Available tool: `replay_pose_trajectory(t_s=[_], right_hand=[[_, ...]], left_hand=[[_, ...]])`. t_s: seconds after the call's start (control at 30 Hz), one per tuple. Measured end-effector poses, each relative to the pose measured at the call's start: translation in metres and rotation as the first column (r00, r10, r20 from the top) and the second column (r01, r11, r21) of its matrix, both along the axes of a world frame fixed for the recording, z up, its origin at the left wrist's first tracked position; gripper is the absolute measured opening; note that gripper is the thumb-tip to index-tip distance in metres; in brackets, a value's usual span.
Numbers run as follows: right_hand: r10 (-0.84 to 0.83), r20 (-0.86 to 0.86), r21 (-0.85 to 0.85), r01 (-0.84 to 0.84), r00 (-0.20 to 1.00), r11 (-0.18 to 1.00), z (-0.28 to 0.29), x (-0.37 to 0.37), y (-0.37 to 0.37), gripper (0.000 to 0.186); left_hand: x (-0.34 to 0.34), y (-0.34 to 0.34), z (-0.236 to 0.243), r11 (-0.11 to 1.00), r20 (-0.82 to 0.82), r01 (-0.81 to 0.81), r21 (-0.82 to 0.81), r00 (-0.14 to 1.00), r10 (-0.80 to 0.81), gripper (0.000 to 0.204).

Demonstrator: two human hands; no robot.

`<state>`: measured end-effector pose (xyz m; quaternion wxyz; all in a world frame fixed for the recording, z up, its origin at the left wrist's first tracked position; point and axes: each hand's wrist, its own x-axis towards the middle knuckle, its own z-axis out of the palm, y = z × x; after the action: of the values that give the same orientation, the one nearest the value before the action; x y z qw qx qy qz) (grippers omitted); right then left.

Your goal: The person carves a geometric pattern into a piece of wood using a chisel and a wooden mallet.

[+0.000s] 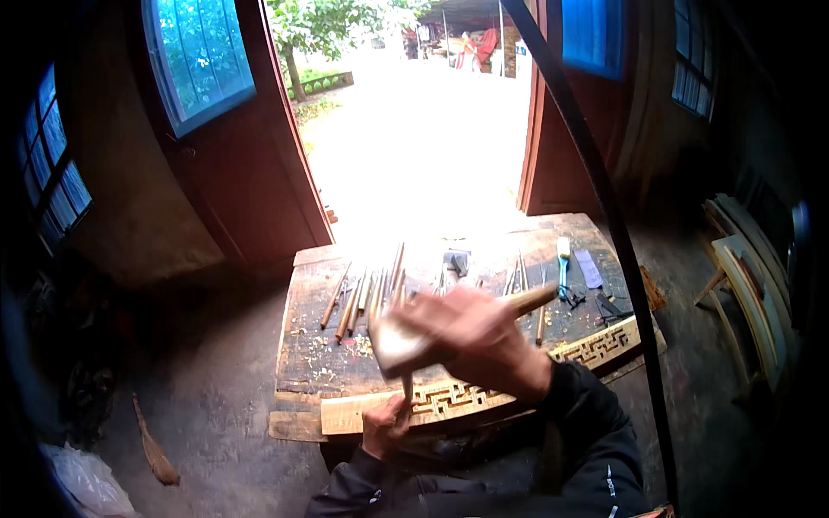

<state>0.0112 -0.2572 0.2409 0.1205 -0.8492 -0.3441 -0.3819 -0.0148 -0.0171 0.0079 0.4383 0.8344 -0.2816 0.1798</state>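
Note:
My right hand point(475, 324) is closed around a wooden mallet point(399, 350), blurred by motion. The mallet's handle sticks out to the right, and its head is just above the top of a chisel point(407, 388). Lower down, my left hand point(382, 427) grips this chisel upright at the left part of a long, slightly curved wooden board point(345, 416). Cut through the board is an angular lattice pattern. The chisel's tip is hidden by my fingers, and my right forearm covers part of the board's middle.
The worn workbench point(298, 345) carries several wood-handled chisels point(350, 311), wood chips, a blue-handled brush point(564, 263) and a purple block point(589, 269). A dark strap point(596, 173) crosses the right side. A broom point(155, 453) lies on the left floor; curved wooden pieces point(749, 293) lean at right.

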Motion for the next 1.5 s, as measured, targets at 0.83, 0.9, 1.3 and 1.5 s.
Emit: replay_pose_trajectory(t_s=[0.83, 0.9, 1.3, 1.5], right_hand=[[-0.382, -0.139, 0.078, 0.395, 0.914, 0.915, -0.14, -0.022, -0.053, 0.05], [-0.299, -0.179, 0.245, 0.337, 0.937, 0.909, -0.182, -0.015, -0.063, 0.046], [-0.317, -0.234, 0.415, 0.389, 0.919, 0.823, -0.221, -0.019, -0.051, 0.038], [-0.39, -0.193, 0.317, 0.434, 0.9, 0.844, -0.222, -0.032, -0.049, 0.04]], left_hand=[[0.008, 0.012, 0.001, 0.848, -0.371, -0.367, -0.383, 0.902, 0.223, 0.008], [0.032, 0.016, -0.014, 0.815, -0.333, -0.387, -0.43, 0.908, 0.256, 0.012], [0.197, -0.075, 0.028, 0.942, 0.0, -0.09, -0.322, 0.995, 0.096, 0.008], [0.238, -0.092, -0.009, 0.97, -0.037, -0.165, -0.18, 0.986, 0.161, 0.011]])
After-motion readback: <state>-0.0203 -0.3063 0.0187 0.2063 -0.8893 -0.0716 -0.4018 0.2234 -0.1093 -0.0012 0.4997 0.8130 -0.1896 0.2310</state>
